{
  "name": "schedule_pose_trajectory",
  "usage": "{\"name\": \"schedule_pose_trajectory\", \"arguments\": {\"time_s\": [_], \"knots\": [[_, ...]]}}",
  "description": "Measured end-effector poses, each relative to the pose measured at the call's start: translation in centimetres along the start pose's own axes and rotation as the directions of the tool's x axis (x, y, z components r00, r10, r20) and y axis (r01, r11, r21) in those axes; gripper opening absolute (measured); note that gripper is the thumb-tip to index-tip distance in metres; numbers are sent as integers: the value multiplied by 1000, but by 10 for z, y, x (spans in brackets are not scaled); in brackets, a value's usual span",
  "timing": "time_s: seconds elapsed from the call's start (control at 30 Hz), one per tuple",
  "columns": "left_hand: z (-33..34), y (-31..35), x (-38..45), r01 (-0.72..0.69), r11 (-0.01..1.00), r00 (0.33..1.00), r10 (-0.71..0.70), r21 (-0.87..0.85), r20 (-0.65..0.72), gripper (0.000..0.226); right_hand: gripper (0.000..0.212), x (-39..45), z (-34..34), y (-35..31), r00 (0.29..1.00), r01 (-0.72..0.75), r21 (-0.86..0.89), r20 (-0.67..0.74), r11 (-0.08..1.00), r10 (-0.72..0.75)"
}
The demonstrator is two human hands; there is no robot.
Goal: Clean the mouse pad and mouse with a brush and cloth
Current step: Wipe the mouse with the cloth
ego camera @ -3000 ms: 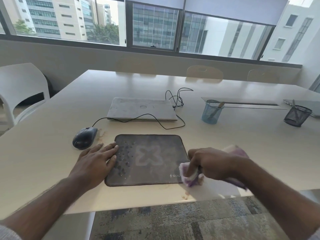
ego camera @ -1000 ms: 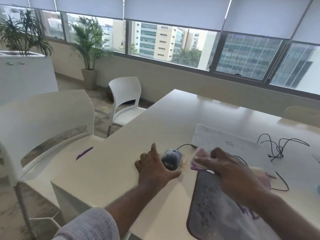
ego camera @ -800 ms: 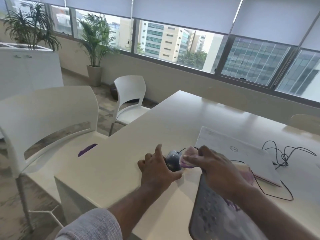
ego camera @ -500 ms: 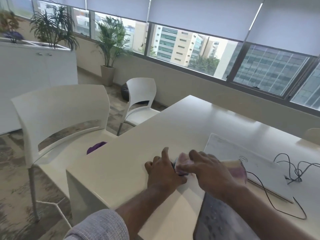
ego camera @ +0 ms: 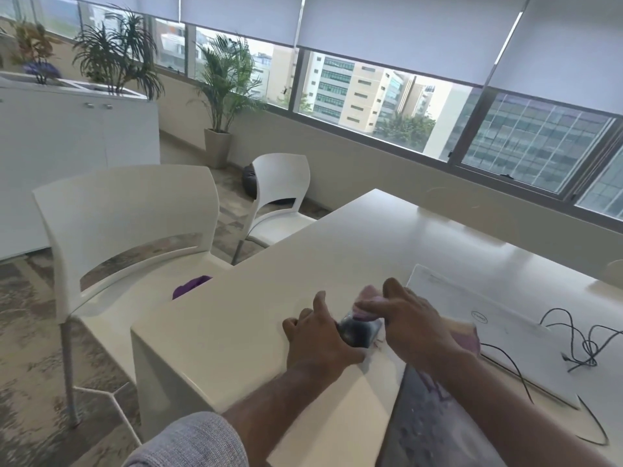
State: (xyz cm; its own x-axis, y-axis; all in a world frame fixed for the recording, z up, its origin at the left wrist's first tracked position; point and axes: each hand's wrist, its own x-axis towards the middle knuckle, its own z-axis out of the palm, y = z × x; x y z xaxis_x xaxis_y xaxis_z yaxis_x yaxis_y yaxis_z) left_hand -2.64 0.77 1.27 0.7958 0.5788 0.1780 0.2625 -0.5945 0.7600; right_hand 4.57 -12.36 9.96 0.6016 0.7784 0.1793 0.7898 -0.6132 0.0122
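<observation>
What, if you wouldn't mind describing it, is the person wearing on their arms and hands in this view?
Both hands are bare: no gloves, rings or watch show on the left hand or the right hand. The left arm has a grey, finely ribbed knit sleeve pushed up, leaving the forearm uncovered. The right forearm is bare as far as the frame edge; any sleeve there is out of view.

- white worktop (ego camera: 276, 298), glossy, corner nearest the white chairs
- dark mouse (ego camera: 358, 332) sitting near that corner
- dark mouse pad (ego camera: 435, 429) just beside it, toward the near edge
- closed white laptop (ego camera: 485, 328) behind the pad
- black cable (ego camera: 580, 342) looped loose past the laptop
</observation>
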Motion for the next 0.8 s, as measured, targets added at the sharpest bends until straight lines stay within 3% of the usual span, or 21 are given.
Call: {"name": "schedule_pose_trajectory", "arguments": {"time_s": [0.17,0.37,0.5,0.6,0.67,0.8], "knots": [[1,0,2,25,1000,1000,-25,-9,13,123,54,-10,8,-20,963,231,-31,148,972,-224],[1,0,-1,-6,1000,1000,5,-28,-19,129,39,7,8,-11,996,53,-95,75,994,-45],[1,0,-1,6,1000,1000,-6,-16,-10,133,47,7,6,-6,999,-20,-47,46,999,22],[1,1,0,24,1000,1000,-24,-9,-2,131,48,-3,0,-13,985,126,17,118,992,-127],[1,1,1,36,999,999,-36,0,-4,131,48,-7,1,-19,952,271,-33,158,962,-263],[1,1,1,45,999,999,-45,23,-10,130,48,-4,9,-18,935,315,-61,188,947,-300]]}}
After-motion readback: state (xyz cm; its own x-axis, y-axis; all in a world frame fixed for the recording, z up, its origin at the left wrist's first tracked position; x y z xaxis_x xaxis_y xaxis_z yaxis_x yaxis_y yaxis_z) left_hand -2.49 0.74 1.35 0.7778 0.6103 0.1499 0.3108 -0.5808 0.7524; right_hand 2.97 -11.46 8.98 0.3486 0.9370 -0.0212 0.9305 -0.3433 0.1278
